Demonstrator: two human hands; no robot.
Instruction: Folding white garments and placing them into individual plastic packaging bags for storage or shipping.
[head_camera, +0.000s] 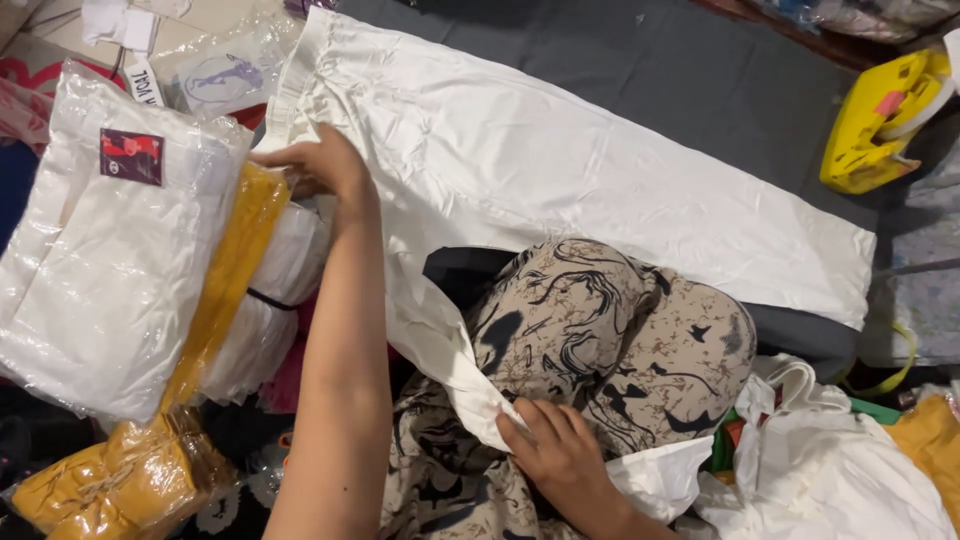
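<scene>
Patterned beige-and-black fabric (600, 340), draped over the person's knees, is lying nearest the camera.

Item 1. Right hand (560, 455): fingers are pinching the lower end of the white garment (560, 170) where it is trailing down across the patterned fabric. Grasping, not released.

Item 2. Left hand (320, 165): arm is reaching up and left, fingers curling over the garment's upper edge, near its waistband end, just beside the stacked packets. It appears to be gripping the cloth, though the fingertips are partly hidden.

Item 3. White garment: lying spread on the dark grey mat (700, 80), running diagonally from upper left to right, one narrow part hanging toward the lap.

Step in hand, as a judgement: the garment is being straightened between two held ends, ahead of folding. A fold would call for both grips keeping the edges aligned and the cloth taut.

Containers:
- clear plastic bag (110, 250), holding folded white cloth, at left;
- mustard-yellow packets (110, 480), wrapped in clear film, below and beside it;
- empty-looking clear bags (225, 65), upper left, contents unclear.

Also present: yellow plastic tape dispenser (880, 120), upper right; loose white cloth heap (830, 470), lower right.
</scene>
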